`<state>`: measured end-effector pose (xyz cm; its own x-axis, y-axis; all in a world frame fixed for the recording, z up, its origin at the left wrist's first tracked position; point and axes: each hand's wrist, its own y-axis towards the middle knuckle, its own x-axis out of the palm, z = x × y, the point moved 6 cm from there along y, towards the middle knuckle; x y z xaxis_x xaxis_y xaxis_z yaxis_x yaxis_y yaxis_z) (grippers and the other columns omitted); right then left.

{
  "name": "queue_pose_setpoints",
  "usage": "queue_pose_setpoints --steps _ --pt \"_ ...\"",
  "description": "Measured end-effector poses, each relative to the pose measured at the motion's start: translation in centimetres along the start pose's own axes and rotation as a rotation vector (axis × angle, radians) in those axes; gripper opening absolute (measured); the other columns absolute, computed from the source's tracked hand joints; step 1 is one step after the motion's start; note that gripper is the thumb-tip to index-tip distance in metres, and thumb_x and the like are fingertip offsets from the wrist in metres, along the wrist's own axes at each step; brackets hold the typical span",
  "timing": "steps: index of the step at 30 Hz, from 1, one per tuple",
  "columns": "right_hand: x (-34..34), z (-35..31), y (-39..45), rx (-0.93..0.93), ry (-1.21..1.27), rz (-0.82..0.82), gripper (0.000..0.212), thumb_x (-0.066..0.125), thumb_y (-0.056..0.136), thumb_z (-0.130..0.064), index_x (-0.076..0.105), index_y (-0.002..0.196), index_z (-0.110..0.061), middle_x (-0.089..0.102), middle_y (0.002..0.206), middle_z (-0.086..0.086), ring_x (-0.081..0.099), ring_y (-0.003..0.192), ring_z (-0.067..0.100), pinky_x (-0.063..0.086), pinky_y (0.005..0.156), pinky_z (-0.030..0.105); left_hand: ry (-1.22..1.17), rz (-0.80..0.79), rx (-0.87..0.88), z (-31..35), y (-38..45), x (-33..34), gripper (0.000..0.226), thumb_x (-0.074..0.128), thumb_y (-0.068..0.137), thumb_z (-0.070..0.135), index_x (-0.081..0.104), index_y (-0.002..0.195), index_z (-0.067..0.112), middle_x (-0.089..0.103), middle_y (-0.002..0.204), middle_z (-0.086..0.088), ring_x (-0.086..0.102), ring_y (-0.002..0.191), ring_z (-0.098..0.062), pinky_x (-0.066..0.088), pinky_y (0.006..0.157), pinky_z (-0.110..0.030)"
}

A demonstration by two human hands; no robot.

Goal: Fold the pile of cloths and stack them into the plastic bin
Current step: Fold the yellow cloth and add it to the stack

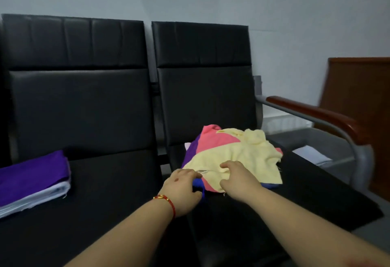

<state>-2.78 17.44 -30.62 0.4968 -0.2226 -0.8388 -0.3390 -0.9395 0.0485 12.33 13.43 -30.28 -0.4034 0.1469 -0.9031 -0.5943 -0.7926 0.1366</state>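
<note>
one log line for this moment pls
phase: picking from pile | left hand: pinching yellow cloth near edge | right hand: gripping yellow cloth | folded stack: on left seat | bin: not in view

Head view looks down (closely) over chairs (84,192).

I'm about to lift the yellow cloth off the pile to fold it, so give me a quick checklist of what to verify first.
1. Left hand on the near edge of the yellow cloth: ok, fingers curled at the edge.
2. Right hand gripping the same cloth: ok, fingers bunch the fabric.
3. Yellow cloth lies on top of the pile: ok; pink cloth and blue cloth sit beneath it.
4. Clear folding space: ok, bare black seat to the left.
5. Folded stack out of the way: ok, far left.
6. Plastic bin within reach: cannot tell, none is clearly visible.
</note>
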Motion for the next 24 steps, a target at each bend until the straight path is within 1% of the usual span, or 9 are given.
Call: queue_pose_setpoints --steps 6,8,11,12,14,16,18,21,24 --pt "-0.6 5.4 0.1 0.042 0.016 0.044 0.047 0.051 0.091 -0.019 0.044 0.138 -0.021 0.039 0.143 -0.003 0.044 0.126 0.018 0.041 0.100 0.030 -0.001 -0.105 -0.017 2.2 1.8 4.3 0.049 0.050 0.093 0.030 0.039 0.141 0.028 0.023 0.155 0.006 0.017 0.143 -0.013 0.016 0.116 -0.027" --pt "-0.4 6.5 0.6 0.037 0.018 0.054 0.048 0.050 0.093 -0.019 0.041 0.140 -0.019 0.033 0.148 -0.003 0.040 0.130 0.017 0.039 0.102 0.030 -0.013 -0.121 -0.022 2.8 2.6 5.3 0.049 0.048 0.095 0.030 0.038 0.142 0.028 0.021 0.156 0.006 0.017 0.143 -0.013 0.016 0.114 -0.025" --pt "0.2 7.8 1.7 0.051 -0.017 0.039 0.052 0.045 0.098 -0.025 0.031 0.147 -0.019 0.012 0.158 -0.004 0.032 0.138 0.017 0.034 0.107 0.030 -0.030 -0.140 -0.016 3.7 4.0 6.4 0.050 0.046 0.096 0.030 0.033 0.144 0.029 0.017 0.157 0.005 0.019 0.143 -0.015 0.018 0.113 -0.026" --pt "0.4 8.2 2.1 0.053 -0.022 0.035 0.053 0.044 0.099 -0.026 0.029 0.149 -0.019 0.010 0.159 -0.005 0.031 0.139 0.017 0.033 0.107 0.030 -0.038 -0.146 -0.013 4.0 4.5 6.7 0.053 0.046 0.096 0.029 0.029 0.146 0.030 0.012 0.159 0.005 0.019 0.143 -0.016 0.018 0.114 -0.027" --pt "0.6 8.7 2.7 0.050 -0.024 0.038 0.053 0.044 0.099 -0.026 0.027 0.149 -0.019 0.017 0.157 -0.003 0.033 0.138 0.017 0.034 0.107 0.030 -0.054 -0.164 -0.009 4.6 5.5 7.4 0.058 0.047 0.096 0.028 0.021 0.148 0.030 0.006 0.159 0.004 0.018 0.144 -0.017 0.017 0.114 -0.027" --pt "0.6 9.2 3.5 0.065 -0.012 0.048 0.051 0.046 0.098 -0.025 0.031 0.146 -0.020 0.031 0.149 -0.001 0.043 0.129 0.020 0.041 0.102 0.033 -0.069 -0.185 -0.017 4.8 6.4 8.1 0.060 0.046 0.097 0.025 0.018 0.149 0.027 0.011 0.159 0.000 0.023 0.142 -0.020 0.018 0.114 -0.028" --pt "0.5 9.5 4.4 0.099 -0.011 0.060 0.049 0.049 0.095 -0.024 0.035 0.142 -0.021 0.038 0.140 -0.001 0.051 0.118 0.022 0.046 0.093 0.035 -0.068 -0.192 -0.040 4.7 7.3 8.5 0.058 0.045 0.097 0.025 0.019 0.149 0.024 0.024 0.155 -0.002 0.030 0.139 -0.021 0.022 0.111 -0.026" --pt "0.3 10.3 5.8 0.178 -0.035 0.080 0.048 0.051 0.093 -0.020 0.038 0.138 -0.021 0.044 0.133 0.001 0.054 0.113 0.024 0.045 0.082 0.031 -0.025 -0.202 -0.074 4.8 8.2 8.8 0.056 0.043 0.097 0.022 0.022 0.148 0.022 0.030 0.151 -0.004 0.031 0.137 -0.023 0.025 0.109 -0.028" --pt "-0.2 10.3 6.4 0.230 -0.131 0.095 0.033 0.050 0.093 -0.021 0.051 0.126 -0.018 0.048 0.125 0.003 0.055 0.107 0.024 0.045 0.075 0.030 -0.007 -0.208 -0.093 4.9 8.7 9.0 0.055 0.043 0.095 0.020 0.024 0.147 0.022 0.032 0.147 -0.005 0.035 0.133 -0.025 0.028 0.109 -0.031"
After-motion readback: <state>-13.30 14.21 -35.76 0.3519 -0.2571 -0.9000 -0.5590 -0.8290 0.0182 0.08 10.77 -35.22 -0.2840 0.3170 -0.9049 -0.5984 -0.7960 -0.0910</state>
